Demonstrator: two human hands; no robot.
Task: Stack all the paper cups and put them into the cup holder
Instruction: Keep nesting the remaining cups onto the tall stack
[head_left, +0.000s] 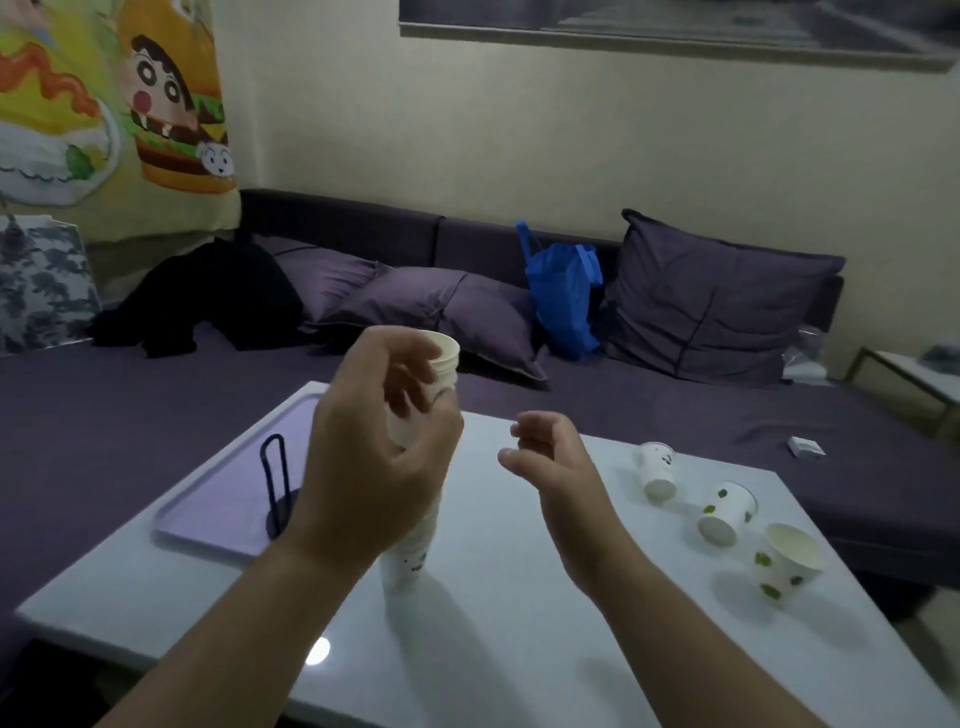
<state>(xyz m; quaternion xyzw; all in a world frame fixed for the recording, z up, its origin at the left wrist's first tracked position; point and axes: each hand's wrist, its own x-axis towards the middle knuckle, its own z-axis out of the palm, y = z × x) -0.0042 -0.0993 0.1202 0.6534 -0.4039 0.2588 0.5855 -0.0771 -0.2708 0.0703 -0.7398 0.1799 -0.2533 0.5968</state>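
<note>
My left hand (371, 457) grips a tall stack of white paper cups (447, 358) near its top; the stack's bottom end rests on the white table (493, 623). My right hand (550, 457) hovers just right of the stack, fingers loosely curled, holding nothing. Three loose cups are at the table's right: one with a small dark print lying on its side (657, 470), a green-spotted one on its side (724, 512), and a green-spotted one standing tilted, mouth up (784, 561). The black wire cup holder (274, 478) stands on a lilac tray (218, 499), partly hidden behind my left wrist.
A purple sofa (623, 405) runs behind the table with cushions, a blue plastic bag (563, 291) and dark clothing (208, 296). A small white box (806, 447) lies on the sofa seat. A side table (914, 379) stands at the far right.
</note>
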